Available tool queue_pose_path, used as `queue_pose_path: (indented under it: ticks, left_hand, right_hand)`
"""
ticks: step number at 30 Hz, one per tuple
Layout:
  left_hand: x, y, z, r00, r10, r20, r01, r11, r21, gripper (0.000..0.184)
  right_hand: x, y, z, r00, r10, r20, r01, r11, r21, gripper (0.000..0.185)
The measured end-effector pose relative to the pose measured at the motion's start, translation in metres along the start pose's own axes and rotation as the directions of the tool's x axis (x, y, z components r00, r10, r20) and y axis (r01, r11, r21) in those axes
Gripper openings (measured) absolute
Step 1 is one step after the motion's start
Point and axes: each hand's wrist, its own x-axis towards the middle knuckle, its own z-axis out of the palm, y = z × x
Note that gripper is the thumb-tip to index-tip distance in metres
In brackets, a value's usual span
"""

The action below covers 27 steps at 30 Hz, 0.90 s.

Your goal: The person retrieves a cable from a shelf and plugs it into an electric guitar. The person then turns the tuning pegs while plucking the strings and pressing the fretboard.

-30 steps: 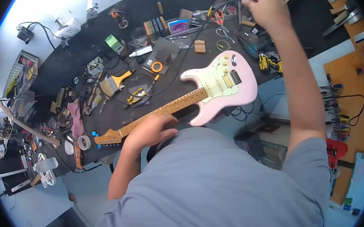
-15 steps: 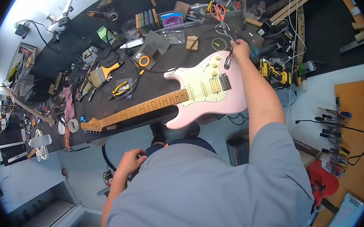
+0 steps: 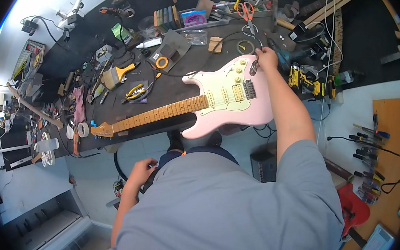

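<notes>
A pink electric guitar [image 3: 258,106] with a cream pickguard lies face up on the dark workbench, its maple neck [image 3: 163,114] pointing left. At the upper edge of its body, beside the metal jack plate [image 3: 253,68], my right hand [image 3: 266,59] is closed on the end of a black cable [image 3: 220,42]. The fingers partly cover the plug, so whether it sits in the jack cannot be made out. Away from the bench, my left hand [image 3: 142,170] hangs by my waist, fingers loosely apart, holding nothing visible.
Orange-handled scissors [image 3: 246,11], green tape [image 3: 246,47] and a wooden block [image 3: 215,44] lie beyond the guitar. A yellow drill [image 3: 303,81] is to the right. Left of the body are orange tape [image 3: 161,62], yellow pliers [image 3: 135,91] and a brush [image 3: 114,76].
My right hand has come down from above the bench to the guitar's jack plate with the cable. My left hand has left the neck area and dropped to my waist.
</notes>
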Motion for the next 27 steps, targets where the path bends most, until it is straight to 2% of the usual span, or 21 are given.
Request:
queue_pose_path:
  ticks: [5,9,13,16,18,21,23,25,26,27]
  left_hand:
    - [-0.005,-0.002,0.002,0.999,-0.032,-0.002,0.032,0.999,-0.018,0.029]
    - [-0.01,-0.015,0.009,0.999,-0.04,0.033,0.041,0.998,-0.039,0.031]
    - [-0.011,-0.023,0.016,0.999,-0.027,0.025,0.027,1.0,-0.002,0.033]
    - [-0.016,-0.027,0.018,1.0,-0.023,0.007,0.023,0.999,-0.03,0.033]
    - [-0.019,-0.029,0.019,1.0,-0.004,-0.013,0.004,1.0,-0.028,0.032]
    - [-0.019,-0.038,0.021,0.997,-0.076,0.01,0.077,0.993,-0.085,0.032]
    - [-0.015,-0.031,0.021,0.994,-0.106,0.037,0.107,0.994,-0.016,0.031]
    - [-0.022,-0.029,0.02,0.991,-0.132,0.031,0.132,0.991,0.007,0.03]
    - [-0.02,-0.033,0.021,0.993,-0.116,0.033,0.116,0.993,0.007,0.029]
    - [-0.019,-0.041,0.025,0.999,-0.032,-0.001,0.032,0.997,0.067,0.028]
  right_hand:
    - [-0.01,0.0,0.004,0.998,0.057,-0.02,-0.055,0.995,0.089,0.028]
    - [-0.003,-0.006,-0.002,0.997,-0.058,-0.044,0.063,0.992,0.112,0.03]
    - [-0.006,-0.012,0.003,0.999,-0.018,-0.044,0.02,0.999,0.036,0.026]
    - [-0.005,-0.01,0.004,0.995,-0.065,-0.071,0.063,0.998,-0.031,0.024]
    - [-0.002,-0.007,0.003,0.999,-0.02,-0.05,0.02,1.0,0.002,0.024]
    - [0.001,0.004,-0.006,0.999,-0.004,-0.043,0.004,1.0,-0.009,0.023]
    - [0.001,0.007,0.0,0.999,-0.014,-0.038,0.013,1.0,-0.01,0.022]
    - [0.026,0.043,0.01,0.985,-0.152,0.086,0.168,0.961,-0.218,0.021]
    - [0.028,0.059,0.019,0.985,-0.173,0.006,0.172,0.978,-0.114,0.023]
    - [0.017,0.054,0.016,0.995,-0.098,0.008,0.098,0.993,-0.066,0.032]
